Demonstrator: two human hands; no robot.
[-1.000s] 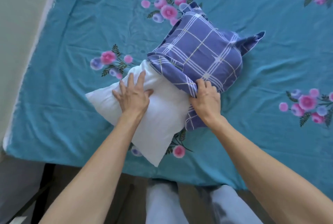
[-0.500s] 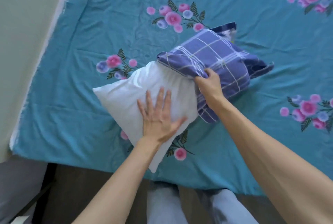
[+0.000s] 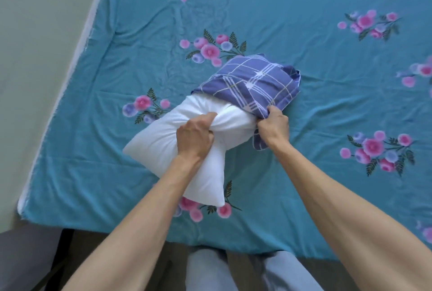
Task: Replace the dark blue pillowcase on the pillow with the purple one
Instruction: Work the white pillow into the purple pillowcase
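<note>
A white pillow (image 3: 159, 141) lies on the bed, most of it bare. A blue-purple checked pillowcase (image 3: 252, 84) is bunched over its far end. My left hand (image 3: 195, 136) grips a fistful of the pillow's white middle. My right hand (image 3: 273, 127) pinches the open edge of the checked pillowcase at the pillow's right side. The far end of the pillow is hidden inside the case. No other pillowcase is in view.
The bed is covered by a teal sheet (image 3: 304, 33) with pink and blue flower prints. The bed's left edge (image 3: 77, 56) meets a pale floor. The near edge (image 3: 140, 234) runs just above my legs (image 3: 245, 272).
My left hand went from lying flat on the pillow to gripping a fistful of it. The pillowcase has slid farther off toward the far end and bunched up.
</note>
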